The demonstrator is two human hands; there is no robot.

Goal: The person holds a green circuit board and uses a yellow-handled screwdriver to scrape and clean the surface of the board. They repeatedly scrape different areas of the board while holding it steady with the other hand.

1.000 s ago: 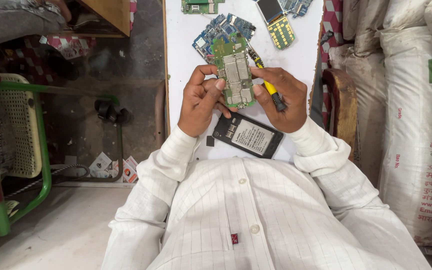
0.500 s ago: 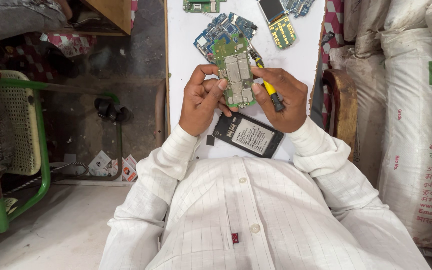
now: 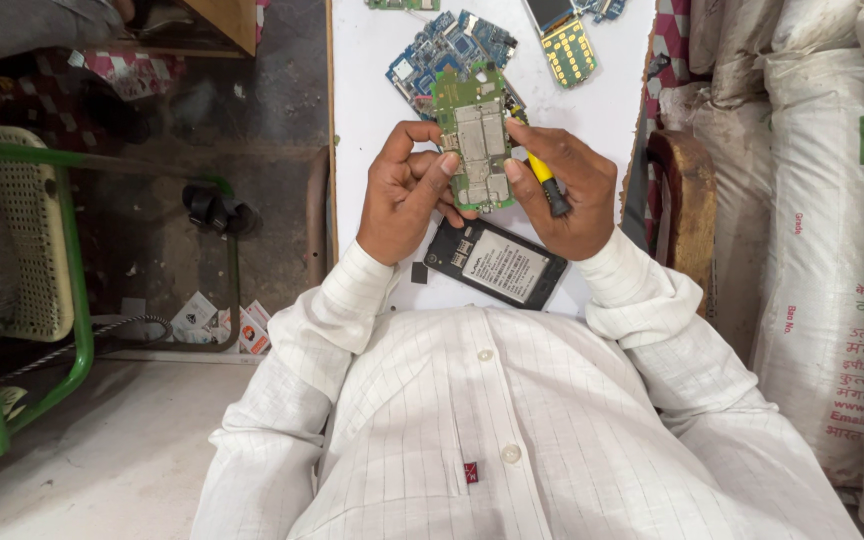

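Looking down from the head camera, the view recorded one seated person in a white striped shirt at a white table.

Item held: green circuit board with metal shields, raised above the table between both hands, long axis pointing away from the body.

Left hand: fingers curled, thumb and forefinger pinching the board's left edge.

Right hand: thumb pressed on the board's right edge, remaining fingers closed around a yellow-and-black screwdriver lying across the palm.

Beneath the hands: black phone body, flat on the table, pale label upward, just below the board.

Further along the table: blue circuit board, partly behind the green one; keypad board with yellow contacts.

Surroundings: green-framed chair at left; white sacks at right.
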